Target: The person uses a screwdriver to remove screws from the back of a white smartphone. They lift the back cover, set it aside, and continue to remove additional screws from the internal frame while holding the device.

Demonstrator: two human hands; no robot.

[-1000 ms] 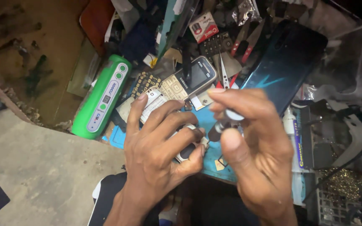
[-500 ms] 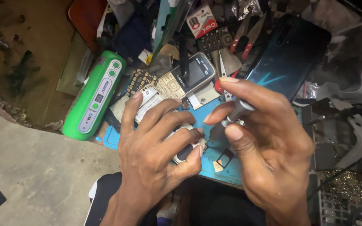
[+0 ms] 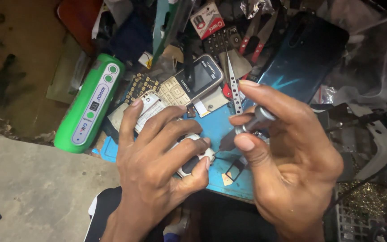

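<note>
Small white phone casing [image 3: 192,157] lay on the blue work mat [image 3: 216,130], clamped by the left hand's [image 3: 157,166] curled fingers. Right hand [image 3: 287,157] pinched a precision screwdriver [image 3: 247,127], tip at the casing. Beyond the mat sat a keypad phone [image 3: 193,83] and green device [image 3: 90,105].

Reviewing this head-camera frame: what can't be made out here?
- Small white device, head view: mostly covered by the left hand.
- Screwdriver tip: too small to tell where it touches the device.
- Screwdriver handle: hidden in the right hand.
- Dark phone back: lower end behind right-hand fingers.
</note>
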